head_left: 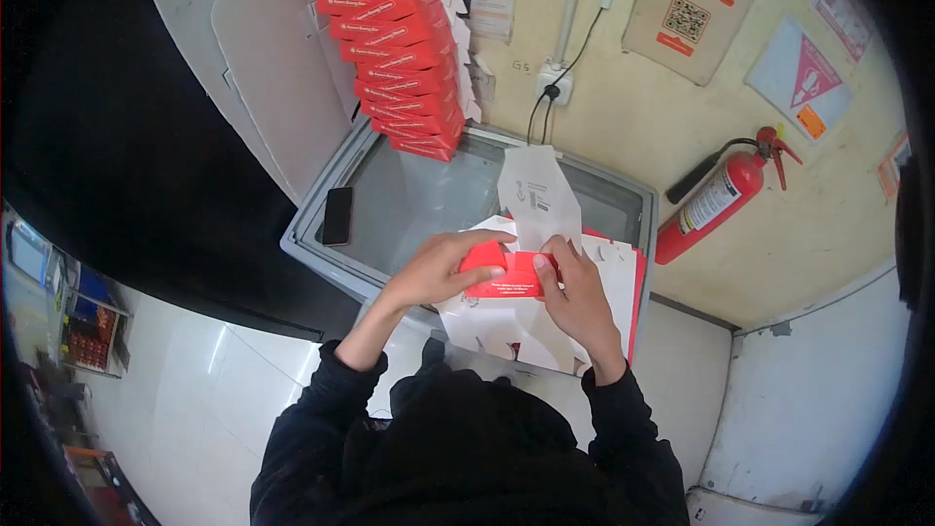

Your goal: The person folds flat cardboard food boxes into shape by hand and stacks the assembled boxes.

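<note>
A partly folded red and white carton (pixel 512 287) is held between my two hands, its white flap with small print and a barcode pointing away from me. My left hand (pixel 436 271) grips the carton's left end, thumb lying on the red panel. My right hand (pixel 579 304) pinches the right end, thumb in front and fingers partly hidden behind. Beneath lie flat white and red carton sheets (pixel 612 307), overlapping on a glass-topped chest freezer (pixel 326 278).
Folded red cartons (pixel 394 58) stand in a tall stack at the freezer's back. A dark phone (pixel 337 215) lies on the freezer's left side. To the right, a fire extinguisher (pixel 723 197) is by the wall. Black cables hang from a wall socket (pixel 553 84).
</note>
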Demonstrator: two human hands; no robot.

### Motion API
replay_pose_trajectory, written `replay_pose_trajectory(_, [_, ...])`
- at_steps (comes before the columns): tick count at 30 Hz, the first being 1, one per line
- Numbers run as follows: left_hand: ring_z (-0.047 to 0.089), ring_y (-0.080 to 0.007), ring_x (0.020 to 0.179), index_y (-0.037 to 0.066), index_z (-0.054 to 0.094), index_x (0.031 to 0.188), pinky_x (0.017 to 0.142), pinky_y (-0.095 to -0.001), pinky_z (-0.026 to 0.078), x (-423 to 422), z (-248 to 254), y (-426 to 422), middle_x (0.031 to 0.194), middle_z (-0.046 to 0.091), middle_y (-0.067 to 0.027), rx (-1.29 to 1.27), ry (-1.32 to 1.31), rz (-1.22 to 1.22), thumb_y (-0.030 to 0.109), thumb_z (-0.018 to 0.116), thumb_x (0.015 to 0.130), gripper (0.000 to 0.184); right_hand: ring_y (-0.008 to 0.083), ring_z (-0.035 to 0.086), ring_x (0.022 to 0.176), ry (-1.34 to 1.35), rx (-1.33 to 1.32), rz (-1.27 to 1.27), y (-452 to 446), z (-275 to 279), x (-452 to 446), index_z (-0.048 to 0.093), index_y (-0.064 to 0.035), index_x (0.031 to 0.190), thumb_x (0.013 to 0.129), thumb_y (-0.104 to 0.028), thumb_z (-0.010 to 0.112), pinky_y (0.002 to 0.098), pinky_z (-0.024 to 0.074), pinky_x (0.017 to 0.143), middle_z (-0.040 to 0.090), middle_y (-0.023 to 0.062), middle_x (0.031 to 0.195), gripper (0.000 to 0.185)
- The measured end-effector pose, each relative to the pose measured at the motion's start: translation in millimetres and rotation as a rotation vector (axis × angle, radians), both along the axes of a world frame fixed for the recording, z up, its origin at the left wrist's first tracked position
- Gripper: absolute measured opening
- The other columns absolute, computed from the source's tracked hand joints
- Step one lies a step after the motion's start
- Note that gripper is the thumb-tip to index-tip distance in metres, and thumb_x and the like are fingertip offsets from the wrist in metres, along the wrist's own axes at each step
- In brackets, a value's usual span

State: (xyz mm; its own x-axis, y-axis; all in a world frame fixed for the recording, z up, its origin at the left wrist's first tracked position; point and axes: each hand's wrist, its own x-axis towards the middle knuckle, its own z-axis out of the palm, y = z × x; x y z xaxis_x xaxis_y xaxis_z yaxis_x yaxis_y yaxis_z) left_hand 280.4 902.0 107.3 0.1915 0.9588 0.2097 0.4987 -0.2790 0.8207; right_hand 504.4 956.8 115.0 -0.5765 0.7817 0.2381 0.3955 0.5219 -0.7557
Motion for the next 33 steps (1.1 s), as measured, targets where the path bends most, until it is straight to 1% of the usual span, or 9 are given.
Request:
replay_pose_trajectory(5, [0.063, -0.033, 0.105, 0.011, 0.057, 0.133, 0.087, -0.04, 0.05, -15.4, 20.2, 1.8, 0.119, 0.064, -0.011, 0.127, 0.142, -0.057, 0.036, 0.071, 0.084, 0.057, 0.0426, 0.057, 0.081, 0.041, 0.081, 0.027, -6.4, 29.9, -27.4, 0.051, -0.0033, 0.099, 0.098, -0.016, 0.051, 0.047, 0.0455, 0.069, 0.057, 0.0207, 0.088, 0.013])
replay_pose_trajectory(11, [0.063, -0.0207, 0.068, 0.014, 0.055, 0.138, 0.058, -0.0329, 0.048, -41.3, 66.7, 10.5, 0.084, 0.065, -0.0013, 0.578, 0.393, 0.119, 0.034, 0.067, 0.084, 0.058, 0.0381, 0.062, 0.077, 0.237, 0.378, 0.029, 9.1, 68.8, -77.5, 0.055, -0.0012, 0.107, 0.098, -0.016, 0.05, 0.0428, 0.0484, 0.068, 0.06, 0.0191, 0.091, 0.018])
replay_pose_trajectory(15, [0.049, -0.012, 0.048, 0.014, 0.065, 0.129, 0.045, -0.0283, 0.038, -69.3, 118.6, 54.8, 0.062, 0.05, 0.0026, 1.109, 0.568, 0.32, 0.024, 0.07, 0.079, 0.051, 0.046, 0.046, 0.119, 0.227, 0.518, 0.061, 51.4, 93.6, -117.2, 0.039, 0.0038, 0.132, 0.101, -0.026, 0.048, 0.0491, 0.036, 0.101, 0.046, 0.0284, 0.126, 0.044])
replay_pose_trajectory(16, [0.045, -0.0115, 0.046, 0.017, 0.066, 0.128, 0.044, -0.029, 0.036, -80.0, 136.2, 70.8, 0.058, 0.043, 0.0028, 1.224, 0.634, 0.379, 0.021, 0.07, 0.075, 0.053, 0.049, 0.023, 0.138, 0.177, 0.532, 0.045, 59.3, 103.4, -124.9, 0.024, 0.0038, 0.143, 0.101, -0.032, 0.047, 0.0526, 0.0178, 0.114, 0.027, 0.0315, 0.147, 0.06])
replay_pose_trajectory(19, [0.046, -0.012, 0.045, 0.019, 0.061, 0.134, 0.044, -0.0279, 0.039, -116.5, 189.1, 132.5, 0.059, 0.044, 0.0033, 1.396, 0.875, 0.578, 0.013, 0.058, 0.08, 0.054, 0.0459, 0.016, 0.145, 0.464, 0.605, -0.033, 69.8, 102.5, -149.4, 0.019, 0.0027, 0.147, 0.101, -0.035, 0.048, 0.0518, 0.0145, 0.117, 0.017, 0.0316, 0.155, 0.067])
replay_pose_trajectory(26, [0.065, -0.0181, 0.06, 0.02, 0.056, 0.134, 0.051, -0.034, 0.045, -245.4, 311.0, 319.9, 0.075, 0.066, 0.001, 1.425, 0.943, 0.935, 0.02, 0.058, 0.087, 0.047, 0.0456, 0.015, 0.146, 0.272, 0.452, -0.011, 59.4, 23.5, -143.0, 0.019, 0.002, 0.148, 0.097, -0.026, 0.055, 0.0536, 0.0134, 0.118, 0.017, 0.0299, 0.156, 0.068])
replay_pose_trajectory(30, [0.067, -0.0197, 0.082, 0.019, 0.061, 0.124, 0.076, -0.0487, 0.045, -277.5, 320.7, 351.4, 0.088, 0.069, -0.0014, 0.942, 0.976, 0.99, 0.032, 0.062, 0.087, 0.039, 0.041, 0.033, 0.14, 0.274, 0.418, -0.084, 28.3, -22.2, -137.8, 0.035, 0.002, 0.142, 0.094, -0.022, 0.06, 0.0511, 0.0257, 0.114, 0.037, 0.0269, 0.147, 0.059])
replay_pose_trajectory(31, [0.067, -0.0192, 0.091, 0.018, 0.064, 0.12, 0.083, -0.0527, 0.043, -277.0, 321.3, 351.3, 0.094, 0.069, -0.002, 0.756, 0.978, 0.99, 0.034, 0.063, 0.086, 0.038, 0.0418, 0.03, 0.141, 0.231, 0.364, -0.099, 19.8, -29.8, -134.2, 0.031, -0.0001, 0.145, 0.095, -0.021, 0.059, 0.0501, 0.0242, 0.115, 0.03, 0.0254, 0.15, 0.06])
replay_pose_trajectory(33, [0.059, -0.0221, 0.108, 0.017, 0.064, 0.119, 0.089, -0.058, 0.038, -269.8, 316.8, 353.2, 0.108, 0.065, -0.0055, 1.031, 0.889, 1.134, 0.039, 0.066, 0.083, 0.041, 0.0435, 0.023, 0.142, 0.149, 0.241, -0.123, 2.2, -40.7, -128.8, 0.023, -0.0043, 0.151, 0.097, -0.018, 0.056, 0.0481, 0.0212, 0.117, 0.018, 0.0226, 0.157, 0.065])
